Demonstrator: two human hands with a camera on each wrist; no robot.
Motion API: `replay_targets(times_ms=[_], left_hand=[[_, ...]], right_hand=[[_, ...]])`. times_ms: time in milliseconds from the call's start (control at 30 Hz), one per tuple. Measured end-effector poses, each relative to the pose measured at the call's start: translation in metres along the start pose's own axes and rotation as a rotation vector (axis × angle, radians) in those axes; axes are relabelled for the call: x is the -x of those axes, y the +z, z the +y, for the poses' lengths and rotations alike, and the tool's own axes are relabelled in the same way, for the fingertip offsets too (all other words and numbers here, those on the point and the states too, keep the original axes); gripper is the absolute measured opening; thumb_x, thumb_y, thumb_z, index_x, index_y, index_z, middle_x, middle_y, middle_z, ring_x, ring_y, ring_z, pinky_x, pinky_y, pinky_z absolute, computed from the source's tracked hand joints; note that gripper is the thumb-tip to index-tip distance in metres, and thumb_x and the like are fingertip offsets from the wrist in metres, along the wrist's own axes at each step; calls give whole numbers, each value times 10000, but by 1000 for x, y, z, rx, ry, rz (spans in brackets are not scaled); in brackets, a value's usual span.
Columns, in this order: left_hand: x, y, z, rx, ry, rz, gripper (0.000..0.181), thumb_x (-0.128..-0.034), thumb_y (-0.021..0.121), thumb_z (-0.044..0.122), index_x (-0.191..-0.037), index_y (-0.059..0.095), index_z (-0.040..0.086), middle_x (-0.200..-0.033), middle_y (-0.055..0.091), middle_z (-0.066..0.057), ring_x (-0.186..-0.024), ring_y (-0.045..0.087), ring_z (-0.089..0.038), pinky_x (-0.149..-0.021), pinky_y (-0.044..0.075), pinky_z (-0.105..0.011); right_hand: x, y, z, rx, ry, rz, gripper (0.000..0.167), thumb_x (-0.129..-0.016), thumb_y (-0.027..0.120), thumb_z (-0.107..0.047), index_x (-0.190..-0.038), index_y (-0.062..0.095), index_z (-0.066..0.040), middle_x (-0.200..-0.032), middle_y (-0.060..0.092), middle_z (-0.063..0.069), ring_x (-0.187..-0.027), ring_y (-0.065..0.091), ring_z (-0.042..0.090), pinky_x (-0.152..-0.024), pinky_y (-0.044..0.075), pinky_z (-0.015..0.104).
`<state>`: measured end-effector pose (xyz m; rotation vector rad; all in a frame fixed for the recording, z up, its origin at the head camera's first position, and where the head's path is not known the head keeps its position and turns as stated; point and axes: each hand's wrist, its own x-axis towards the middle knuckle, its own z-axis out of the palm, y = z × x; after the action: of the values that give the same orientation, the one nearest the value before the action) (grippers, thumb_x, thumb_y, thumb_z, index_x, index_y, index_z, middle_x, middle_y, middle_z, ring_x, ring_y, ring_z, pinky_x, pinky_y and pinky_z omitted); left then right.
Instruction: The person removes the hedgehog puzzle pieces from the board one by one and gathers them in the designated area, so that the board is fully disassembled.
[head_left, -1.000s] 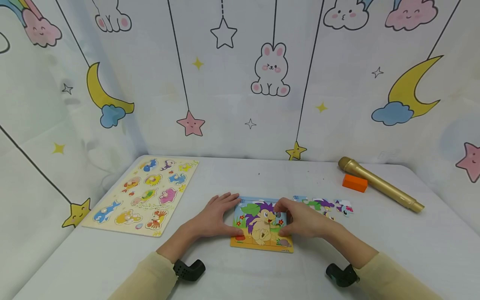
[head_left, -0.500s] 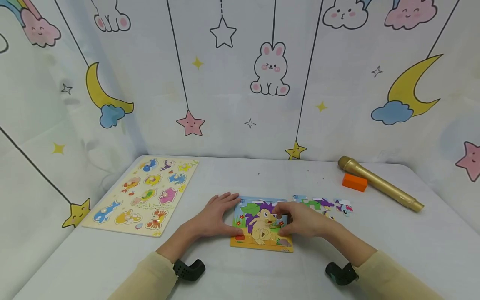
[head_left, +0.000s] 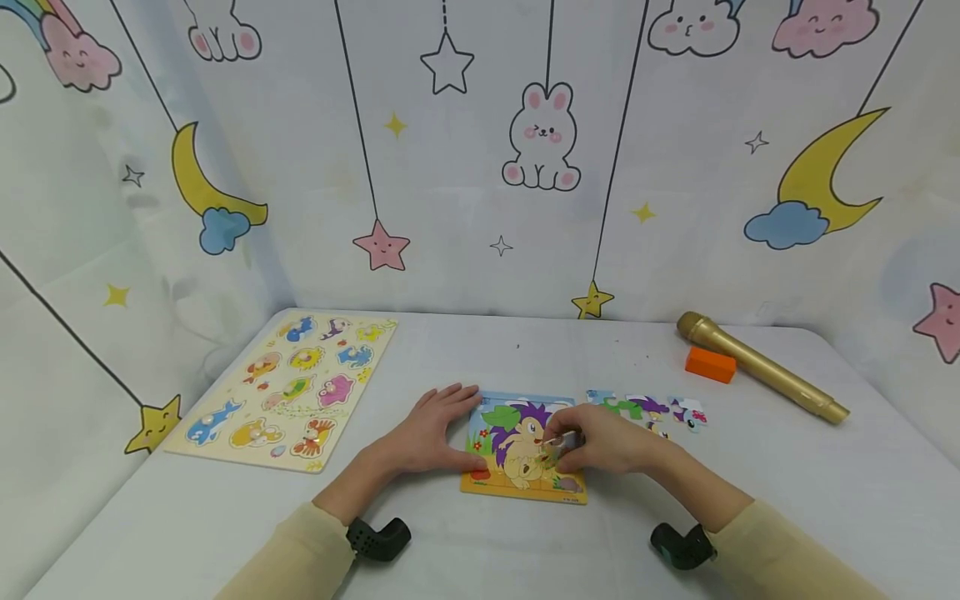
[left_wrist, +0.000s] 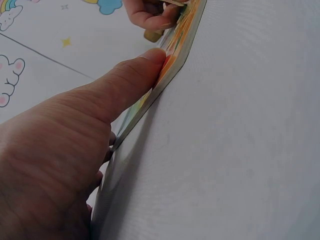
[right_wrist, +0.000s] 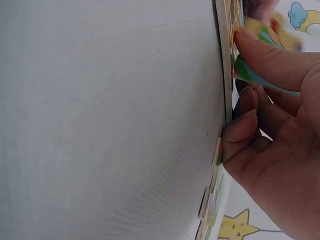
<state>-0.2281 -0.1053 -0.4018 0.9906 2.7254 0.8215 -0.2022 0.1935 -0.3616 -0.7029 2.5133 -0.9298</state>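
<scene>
A small hedgehog jigsaw puzzle [head_left: 523,497] lies flat at the front middle of the table. My left hand [head_left: 433,435] rests at its left side, fingers spread towards the top corner and the straight thumb [left_wrist: 127,82] pressing the lower left edge. Over the puzzle's right part, my right hand [head_left: 615,442] pinches a puzzle piece [right_wrist: 252,75] between thumb and fingers. That piece is tilted up from the picture, and the fingers partly cover it. Several loose puzzle pieces [head_left: 647,407] lie just beyond the right hand, some partly hidden by it.
At the left lies a large cream board [head_left: 288,400] with animal shapes. An orange block [head_left: 710,365] sits against a gold microphone [head_left: 765,371] at the back right. A patterned cloth [head_left: 465,183] hangs behind the white table [head_left: 465,550].
The right fingers have pulled a piece up from the puzzle's right side, and it now stands tilted in their pinch. The left hand has stayed in place.
</scene>
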Motion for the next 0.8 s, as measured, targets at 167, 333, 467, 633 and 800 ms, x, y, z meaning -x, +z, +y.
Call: replay_targets(times_ms=[167, 333, 467, 633, 800], left_hand=[[0, 0, -1, 2, 6, 2, 936, -813, 782, 524, -1544, 414, 70, -1620, 327, -88, -1515, 177, -322, -1214, 68, -545], [0, 0, 0, 9, 12, 0, 931, -817, 782, 519, -1541, 417, 61, -1619, 328, -95, -1513, 179, -331, -1212, 71, -553], [-1, 0, 0, 11, 6, -5, 936, -817, 779, 526, -1542, 414, 60, -1619, 327, -94, -1513, 178, -328, -1213, 70, -551], [0, 0, 1, 16, 11, -5, 932, -817, 782, 518, -1541, 416, 57, -1619, 327, -96, -1513, 179, -330, -1213, 68, -552], [0, 0, 0, 9, 6, -5, 930, -818, 779, 519, -1545, 413, 68, -1622, 324, -88, -1515, 177, -320, -1216, 66, -540]], right_hand=[[0, -2, 0, -6, -5, 3, 234, -888, 785, -143, -1097, 685, -110, -830, 546, -3, -811, 513, 195, -649, 437, 265], [1, -4, 1, -30, -28, 10, 242, -910, 764, -164, -1117, 683, -69, -826, 541, 1, -818, 512, 197, -651, 429, 266], [-1, -6, 3, -43, -24, 27, 197, -926, 743, -173, -1083, 665, -85, -859, 573, -3, -845, 533, 201, -692, 476, 272], [2, -12, 2, -97, -23, 44, 171, -938, 726, -154, -1067, 645, -77, -899, 612, 12, -850, 558, 219, -699, 516, 286], [7, -19, 2, -136, -24, 71, 229, -947, 717, -144, -1143, 634, -60, -945, 620, 30, -888, 573, 235, -727, 532, 279]])
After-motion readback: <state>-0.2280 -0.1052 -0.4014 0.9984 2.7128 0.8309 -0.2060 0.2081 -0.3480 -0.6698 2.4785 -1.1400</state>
